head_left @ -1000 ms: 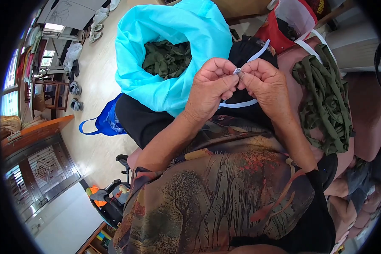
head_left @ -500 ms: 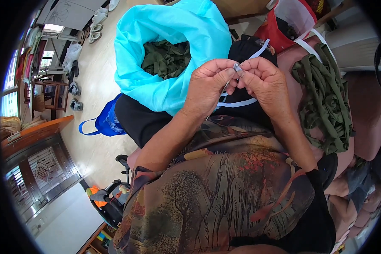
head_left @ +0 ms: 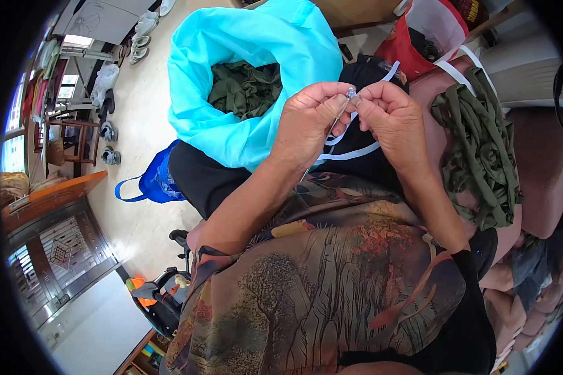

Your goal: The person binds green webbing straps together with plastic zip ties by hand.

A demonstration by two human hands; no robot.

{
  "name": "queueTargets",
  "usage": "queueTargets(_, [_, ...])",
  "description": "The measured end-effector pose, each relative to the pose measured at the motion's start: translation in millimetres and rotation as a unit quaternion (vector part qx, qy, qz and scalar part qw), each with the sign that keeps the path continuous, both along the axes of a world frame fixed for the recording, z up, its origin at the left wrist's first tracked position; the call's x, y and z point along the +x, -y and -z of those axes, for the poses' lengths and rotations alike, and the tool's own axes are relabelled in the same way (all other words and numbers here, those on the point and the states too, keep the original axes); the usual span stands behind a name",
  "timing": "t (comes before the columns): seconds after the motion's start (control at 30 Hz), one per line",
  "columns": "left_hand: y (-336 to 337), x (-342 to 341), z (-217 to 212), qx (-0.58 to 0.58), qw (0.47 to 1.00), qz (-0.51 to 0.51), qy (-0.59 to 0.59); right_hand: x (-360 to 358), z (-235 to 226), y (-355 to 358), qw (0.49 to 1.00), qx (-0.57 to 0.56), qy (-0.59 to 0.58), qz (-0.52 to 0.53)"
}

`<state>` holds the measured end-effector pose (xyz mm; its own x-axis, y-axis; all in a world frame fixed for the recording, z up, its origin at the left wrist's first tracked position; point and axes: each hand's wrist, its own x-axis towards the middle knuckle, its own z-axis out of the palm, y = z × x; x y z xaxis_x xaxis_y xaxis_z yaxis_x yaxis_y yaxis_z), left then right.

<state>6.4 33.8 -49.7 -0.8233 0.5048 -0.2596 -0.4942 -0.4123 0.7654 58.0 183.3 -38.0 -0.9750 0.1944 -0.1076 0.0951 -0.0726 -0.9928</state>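
My left hand (head_left: 303, 125) and my right hand (head_left: 395, 125) meet above my lap, fingertips nearly touching. A thin metal rod (head_left: 336, 119), like a long needle or hook, is pinched in the left hand; its lower end slants down below the palm. At its upper tip sits a small greyish-white piece (head_left: 351, 92), too small to name, between both hands' fingertips. The right thumb and forefinger are closed at this spot, and what they pinch is mostly hidden. A narrow white band (head_left: 355, 152) loops under the hands, over black cloth.
A turquoise cloth bag (head_left: 194, 119) holding dark green fabric (head_left: 245, 90) stands ahead to the left. Bundled green fabric (head_left: 478, 150) lies on the pink seat at right, near a red bag (head_left: 401, 47). A blue bag (head_left: 156, 178) rests on the floor at left.
The metal rod shows more clearly, its tip now up at the fingertips. My left fingers have shifted slightly up and right; the right hand has barely moved.
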Motion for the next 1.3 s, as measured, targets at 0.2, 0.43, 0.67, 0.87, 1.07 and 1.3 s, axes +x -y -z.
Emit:
queueTargets(0.2, [2.0, -2.0, 6.1, 0.011, 1.000, -0.005, -0.012, -0.4, -3.3, 4.1, 1.000, 0.014, 0.001, -0.005])
queueTargets(0.43, [3.6, -3.2, 0.8, 0.017, 1.000, -0.006, 0.006, 1.7, -1.8, 4.3, 1.000, 0.003, 0.001, 0.022])
queueTargets(0.67, [5.6, -2.8, 2.4, 0.017, 1.000, -0.016, 0.007, 2.7, -2.5, 5.2, 0.999, 0.033, 0.010, 0.031])
queueTargets(0.87, [5.9, -2.7, 5.8, 0.016, 1.000, -0.014, 0.001, 0.5, 2.6, 3.4, 0.999, 0.046, 0.014, 0.019])
queueTargets(1.07, [5.7, -2.7, 9.3, 0.001, 1.000, -0.005, -0.006, -1.1, 6.5, -0.5, 0.997, 0.074, 0.012, 0.005])
queueTargets(1.3, [4.2, -2.1, 10.3, -0.015, 1.000, -0.002, -0.019, -1.3, 3.8, -1.9, 0.995, 0.094, 0.017, 0.004])
